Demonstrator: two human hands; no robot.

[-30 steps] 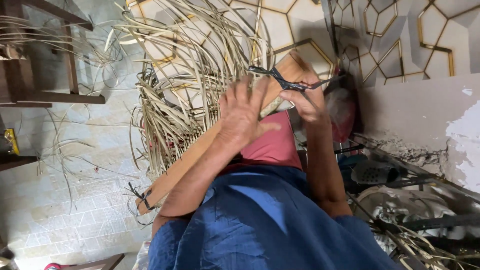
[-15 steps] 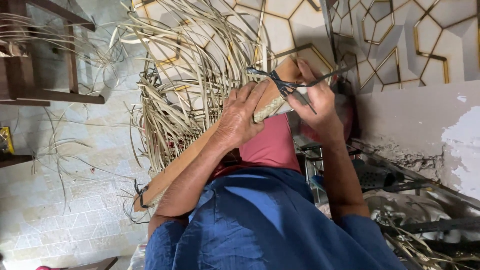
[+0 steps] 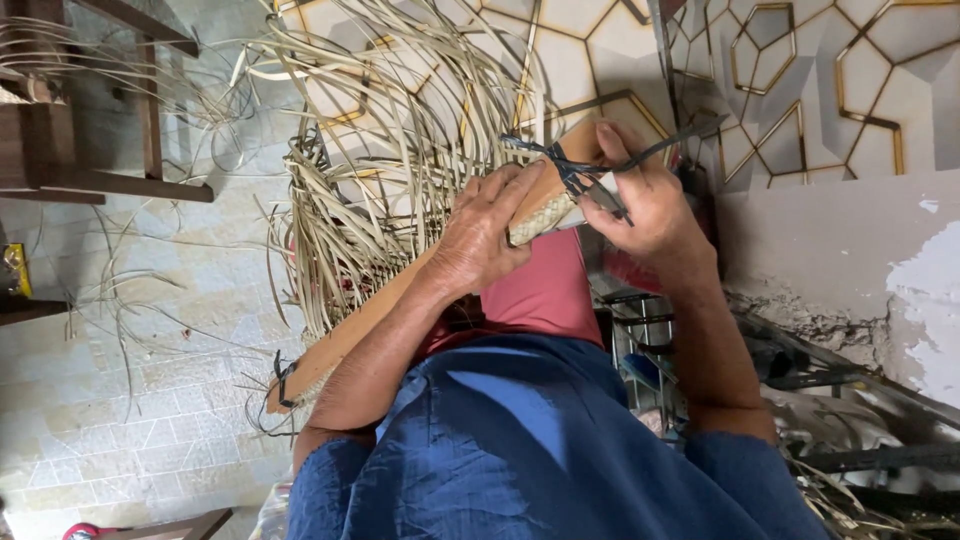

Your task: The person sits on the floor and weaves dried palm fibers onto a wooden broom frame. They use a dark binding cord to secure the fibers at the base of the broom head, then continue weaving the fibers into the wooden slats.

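The left hand (image 3: 485,235) lies curled over the near end of a woven strip (image 3: 545,215), fingers bent and pressed down on it, thumb side toward the right; it clamps the strip against a long wooden board (image 3: 340,335) that runs from lower left up to the hands. The right hand (image 3: 650,205) is closed in a pinch: thumb and forefinger grip a dark cord (image 3: 585,175) that is wound and knotted around the top end of the board and the strip. One end of the cord sticks out to the right past the knuckles, toward the wall.

The strip sits between the two hands, at the board's far end, just above a red cloth (image 3: 545,295) on the lap. Loose pale reeds (image 3: 400,150) fan out left and up from the weave, crowding the space left of the left hand and spilling across the tiled floor (image 3: 150,400). A second dark tie (image 3: 285,375) binds the board near its lower left end.

On the right, the right forearm runs close beside a grey wall (image 3: 850,250) with flaking paint and a heap of metal parts (image 3: 860,440) below it, so room there is tight. Far left stands a wooden stool (image 3: 90,150), well apart from the hands. A blue sleeve and garment (image 3: 540,450) fill the near foreground, under both forearms.
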